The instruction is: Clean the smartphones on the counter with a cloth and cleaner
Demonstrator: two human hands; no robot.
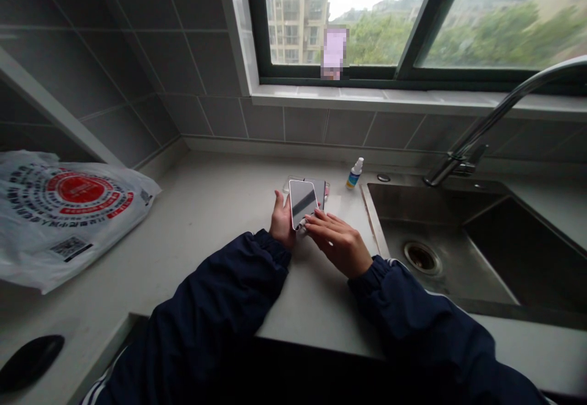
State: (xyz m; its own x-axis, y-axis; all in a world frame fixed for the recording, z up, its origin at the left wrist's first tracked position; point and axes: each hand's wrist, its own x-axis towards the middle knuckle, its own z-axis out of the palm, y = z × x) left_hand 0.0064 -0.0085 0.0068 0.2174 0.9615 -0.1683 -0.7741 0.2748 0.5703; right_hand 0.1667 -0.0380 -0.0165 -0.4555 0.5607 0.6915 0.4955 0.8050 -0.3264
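Note:
A white-edged smartphone [302,202] with a dark, reflective screen is tilted up in my left hand [281,218], whose fingers go behind it and whose thumb is at its left edge. My right hand [337,238] lies over the phone's lower right corner. Its fingers are pressed together on a small crumpled white wipe [301,225], partly hidden by them. Behind the phone, a clear phone case [293,180] and a flat grey item lie on the counter, mostly covered from view. Just beyond to the right stands a small spray bottle [354,174] with a white cap.
A steel sink [380,221] with a curved tap [486,123] is on the right. A white plastic bag [110,209] with red and black print takes up the left of the pale counter [206,209]. At lower left is a black object [32,362]. A window runs along the back.

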